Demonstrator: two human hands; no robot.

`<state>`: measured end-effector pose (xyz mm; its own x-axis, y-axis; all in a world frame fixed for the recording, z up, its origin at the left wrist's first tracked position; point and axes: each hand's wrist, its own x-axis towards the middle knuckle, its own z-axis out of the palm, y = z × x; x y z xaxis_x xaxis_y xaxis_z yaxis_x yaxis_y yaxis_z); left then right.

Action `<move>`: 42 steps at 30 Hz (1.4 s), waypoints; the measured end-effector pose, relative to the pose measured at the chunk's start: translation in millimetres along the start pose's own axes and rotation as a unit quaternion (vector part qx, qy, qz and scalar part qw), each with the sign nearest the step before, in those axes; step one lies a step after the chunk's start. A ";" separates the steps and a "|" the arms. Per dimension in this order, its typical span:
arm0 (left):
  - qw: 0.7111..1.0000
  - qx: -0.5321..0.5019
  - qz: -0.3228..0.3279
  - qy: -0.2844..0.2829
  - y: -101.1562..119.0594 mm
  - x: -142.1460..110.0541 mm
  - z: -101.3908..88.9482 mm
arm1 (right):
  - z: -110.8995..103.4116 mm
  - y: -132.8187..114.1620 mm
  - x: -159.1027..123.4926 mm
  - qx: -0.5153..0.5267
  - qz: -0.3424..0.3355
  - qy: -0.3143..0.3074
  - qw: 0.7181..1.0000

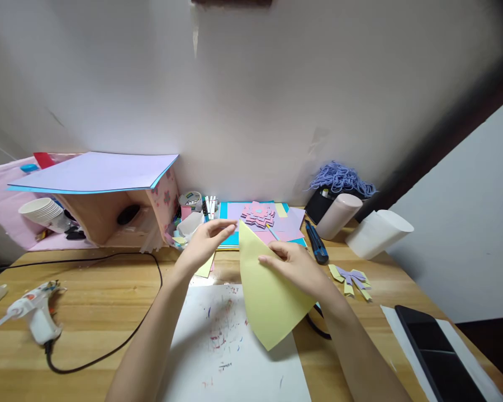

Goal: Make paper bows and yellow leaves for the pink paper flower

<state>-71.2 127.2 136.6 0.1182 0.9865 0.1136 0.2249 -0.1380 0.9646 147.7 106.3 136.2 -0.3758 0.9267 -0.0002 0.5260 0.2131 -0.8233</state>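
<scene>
My right hand (pixel 295 267) is closed on a sheet of yellow paper (pixel 266 296), thumb and fingers gripping its right edge and holding it tilted above a white sheet (pixel 230 352) marked with ink streaks. My left hand (pixel 207 241) reaches toward the paper's top corner, fingers stretched out and apart, with nothing in them. Behind the hands lies a stack of blue, lilac and pink paper (pixel 291 226) with a layered pink paper flower (pixel 257 214) on top.
A white glue gun (pixel 36 310) with a black cord (pixel 138 329) lies at the left. A box with a lilac sheet (pixel 96 173), paper cups (pixel 42 213), marker pens (pixel 209 205), a utility knife (pixel 317 243), rolls (pixel 379 233), yarn (pixel 341 178), a paper bow (pixel 352 279) and a dark tablet (pixel 438 349) surround the desk.
</scene>
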 end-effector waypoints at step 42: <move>0.987 -0.107 0.010 0.116 25.7 -23.9 6.9 | 8.6 -14.8 -15.5 0.048 -0.012 0.081 0.996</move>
<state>-61.6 99.5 157.0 -0.1105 0.9810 0.1597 0.0114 -0.1594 0.9871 139.2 86.1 143.5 -0.2558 0.9610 0.1048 0.4406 0.2125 -0.8722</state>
